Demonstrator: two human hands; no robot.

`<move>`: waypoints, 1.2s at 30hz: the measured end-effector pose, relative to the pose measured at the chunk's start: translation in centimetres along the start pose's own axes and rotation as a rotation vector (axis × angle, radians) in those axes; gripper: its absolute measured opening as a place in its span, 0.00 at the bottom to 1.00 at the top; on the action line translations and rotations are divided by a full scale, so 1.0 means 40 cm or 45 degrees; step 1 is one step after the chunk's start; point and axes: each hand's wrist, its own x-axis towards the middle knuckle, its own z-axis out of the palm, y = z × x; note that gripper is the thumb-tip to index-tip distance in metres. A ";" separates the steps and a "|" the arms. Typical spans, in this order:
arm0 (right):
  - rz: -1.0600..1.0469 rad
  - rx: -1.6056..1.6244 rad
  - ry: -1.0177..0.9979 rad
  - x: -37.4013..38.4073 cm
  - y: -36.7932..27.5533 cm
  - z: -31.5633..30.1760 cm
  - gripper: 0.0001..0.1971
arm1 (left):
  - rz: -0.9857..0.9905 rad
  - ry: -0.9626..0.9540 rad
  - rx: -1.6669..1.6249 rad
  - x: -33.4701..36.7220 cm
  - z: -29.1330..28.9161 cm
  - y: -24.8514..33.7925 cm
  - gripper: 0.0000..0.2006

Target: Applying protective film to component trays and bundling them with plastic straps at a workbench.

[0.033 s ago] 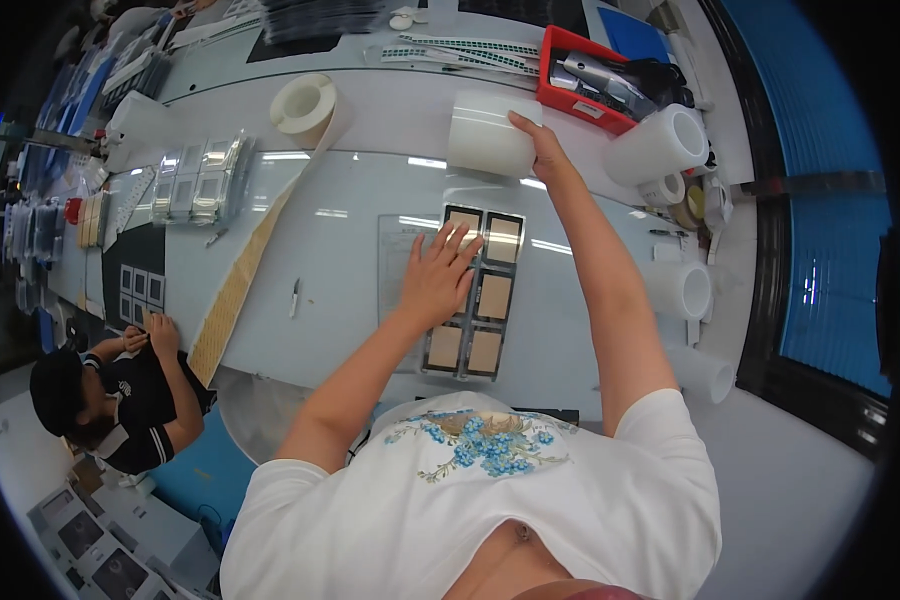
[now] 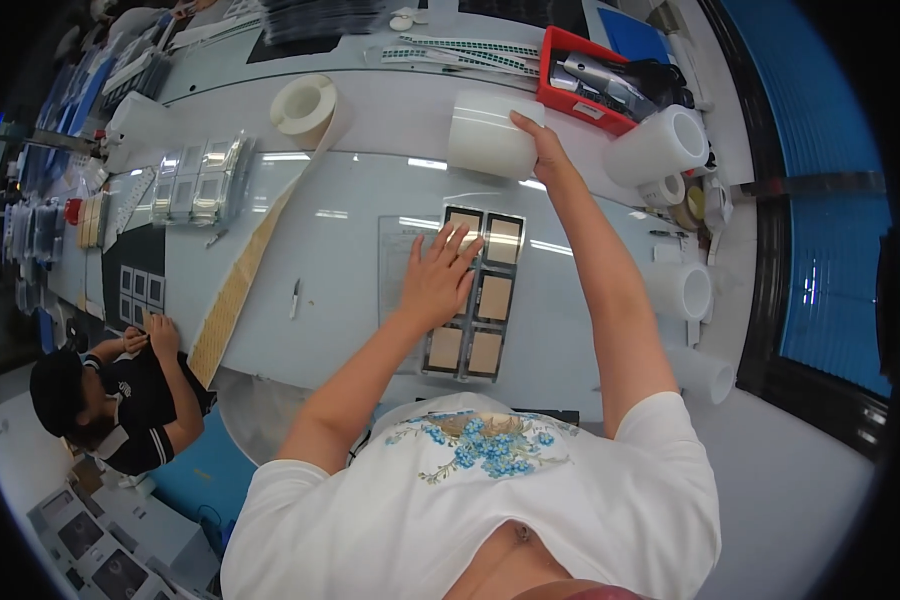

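A dark-framed panel [image 2: 493, 297] with several beige rectangular windows lies on the table in front of me. Flat on its left side rests my left hand [image 2: 437, 277], fingers spread, covering part of the upper left windows. Beyond the panel's far end sits a wide roll of translucent white film [image 2: 491, 137]. My right hand [image 2: 541, 145] grips this roll at its right end, thumb side on top; the fingers underneath are partly hidden. A faint clear sheet [image 2: 395, 262] shows on the table just left of the panel.
A red bin [image 2: 581, 103] of tools stands behind the roll. More white rolls [image 2: 660, 143] line the right edge. To the left are a tape roll [image 2: 303, 106] with a long yellowish strip, stacked clear-wrapped panels [image 2: 202, 182], a small pen-like tool [image 2: 294, 298] and a co-worker [image 2: 120, 400].
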 end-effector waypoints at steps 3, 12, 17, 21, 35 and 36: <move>0.055 0.180 -0.022 -0.097 -0.074 0.050 0.27 | -0.045 0.029 0.062 -0.007 0.004 -0.004 0.28; -0.001 0.126 -0.029 -0.621 -0.268 0.173 0.26 | -0.037 0.071 0.100 -0.016 0.012 0.005 0.24; 0.206 0.124 -0.153 -0.890 -0.147 0.187 0.25 | -0.098 0.355 -1.128 -0.027 0.171 -0.072 0.24; 0.463 0.264 -0.122 -1.030 0.024 0.160 0.27 | 0.065 0.539 -0.086 -0.012 0.107 -0.058 0.19; 0.640 0.273 -0.060 -1.076 0.310 0.145 0.30 | -0.740 0.385 -0.795 -0.313 -0.028 -0.026 0.26; 0.656 0.257 -0.052 -1.081 0.304 0.151 0.29 | -0.802 0.092 -0.892 -0.377 -0.070 -0.013 0.33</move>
